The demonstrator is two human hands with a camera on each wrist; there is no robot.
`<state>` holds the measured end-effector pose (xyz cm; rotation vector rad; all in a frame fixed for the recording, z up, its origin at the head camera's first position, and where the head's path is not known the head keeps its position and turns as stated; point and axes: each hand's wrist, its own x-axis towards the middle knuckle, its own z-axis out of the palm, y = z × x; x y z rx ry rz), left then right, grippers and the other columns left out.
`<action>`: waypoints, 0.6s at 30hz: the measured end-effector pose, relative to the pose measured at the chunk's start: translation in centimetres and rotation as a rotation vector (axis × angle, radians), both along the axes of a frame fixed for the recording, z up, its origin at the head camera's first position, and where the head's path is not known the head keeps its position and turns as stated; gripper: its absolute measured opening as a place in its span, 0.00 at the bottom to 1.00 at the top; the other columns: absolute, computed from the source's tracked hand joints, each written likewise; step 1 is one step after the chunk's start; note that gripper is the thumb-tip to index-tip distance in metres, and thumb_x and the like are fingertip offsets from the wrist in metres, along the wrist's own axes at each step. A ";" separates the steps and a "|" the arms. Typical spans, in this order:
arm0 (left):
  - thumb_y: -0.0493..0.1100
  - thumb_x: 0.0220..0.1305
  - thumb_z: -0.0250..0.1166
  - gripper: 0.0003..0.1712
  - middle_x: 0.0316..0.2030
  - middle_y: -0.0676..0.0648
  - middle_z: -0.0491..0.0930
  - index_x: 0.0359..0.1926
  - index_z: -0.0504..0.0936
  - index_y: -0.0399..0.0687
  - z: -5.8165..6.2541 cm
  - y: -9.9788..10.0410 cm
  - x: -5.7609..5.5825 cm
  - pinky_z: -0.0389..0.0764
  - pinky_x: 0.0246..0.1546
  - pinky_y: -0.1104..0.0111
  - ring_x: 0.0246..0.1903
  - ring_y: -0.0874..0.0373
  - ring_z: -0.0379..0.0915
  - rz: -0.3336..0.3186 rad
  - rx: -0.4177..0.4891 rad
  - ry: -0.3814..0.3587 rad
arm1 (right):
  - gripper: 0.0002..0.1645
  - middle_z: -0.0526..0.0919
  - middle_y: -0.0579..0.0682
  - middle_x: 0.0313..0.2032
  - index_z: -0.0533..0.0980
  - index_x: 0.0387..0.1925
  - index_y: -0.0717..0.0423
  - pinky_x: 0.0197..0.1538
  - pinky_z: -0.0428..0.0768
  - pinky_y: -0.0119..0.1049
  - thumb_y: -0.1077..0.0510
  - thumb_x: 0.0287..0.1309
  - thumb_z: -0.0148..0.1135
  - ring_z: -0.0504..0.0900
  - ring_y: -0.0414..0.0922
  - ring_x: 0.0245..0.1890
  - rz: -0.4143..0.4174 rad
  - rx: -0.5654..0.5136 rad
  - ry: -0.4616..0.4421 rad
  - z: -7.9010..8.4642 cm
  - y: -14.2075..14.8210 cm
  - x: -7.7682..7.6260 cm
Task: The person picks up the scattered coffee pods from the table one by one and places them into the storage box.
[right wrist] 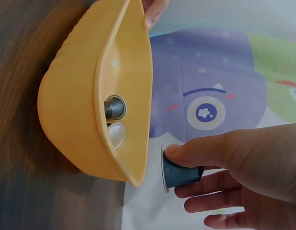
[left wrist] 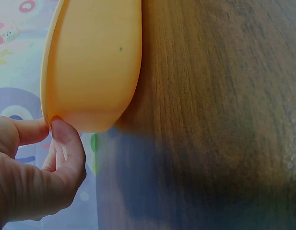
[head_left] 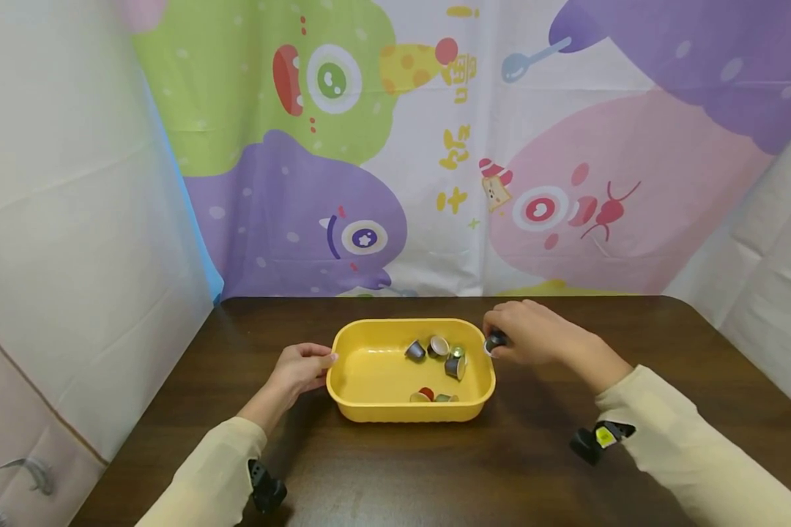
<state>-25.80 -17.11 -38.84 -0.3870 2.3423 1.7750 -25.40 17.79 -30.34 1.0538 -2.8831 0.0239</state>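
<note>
A yellow plastic basin (head_left: 362,380) stands on the table, with several small coffee capsules inside, mostly toward its right half. Among them are a dark capsule (head_left: 416,351), a red one (head_left: 426,394) and a green one (head_left: 458,352). My left hand (head_left: 298,369) pinches the basin's left rim between thumb and fingers, seen closely in the left wrist view. Just beyond the right rim, my right hand (head_left: 534,333) holds a dark coffee capsule (right wrist: 181,173) between thumb and fingers, its silver-rimmed end facing the basin.
The dark wooden table (head_left: 395,468) has its far edge against a cartoon-printed curtain (head_left: 435,241). White cloth (head_left: 72,183) hangs at the left and right sides. A black wrist device (head_left: 596,441) is strapped at each sleeve.
</note>
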 end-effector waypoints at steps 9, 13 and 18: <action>0.38 0.65 0.62 0.16 0.41 0.42 0.76 0.50 0.76 0.32 0.0 -0.1 0.1 0.85 0.41 0.65 0.37 0.56 0.77 0.009 -0.001 -0.011 | 0.09 0.78 0.42 0.29 0.78 0.31 0.51 0.35 0.74 0.33 0.54 0.52 0.70 0.72 0.38 0.28 -0.016 0.055 -0.051 0.4 -0.9 -0.5; 0.37 0.64 0.62 0.16 0.40 0.42 0.76 0.50 0.76 0.32 0.1 -0.1 0.1 0.85 0.41 0.66 0.36 0.57 0.77 0.006 0.006 -0.006 | 0.09 0.78 0.41 0.29 0.77 0.32 0.50 0.36 0.74 0.34 0.53 0.53 0.69 0.72 0.38 0.29 -0.037 0.084 -0.090 0.5 -1.4 -0.9; 0.37 0.64 0.62 0.16 0.39 0.43 0.77 0.50 0.75 0.31 0.2 -0.1 0.2 0.85 0.40 0.66 0.36 0.56 0.77 0.000 0.014 -0.001 | 0.08 0.78 0.41 0.29 0.77 0.32 0.50 0.35 0.73 0.33 0.54 0.54 0.68 0.72 0.38 0.28 -0.042 0.109 -0.145 0.7 -1.8 -1.4</action>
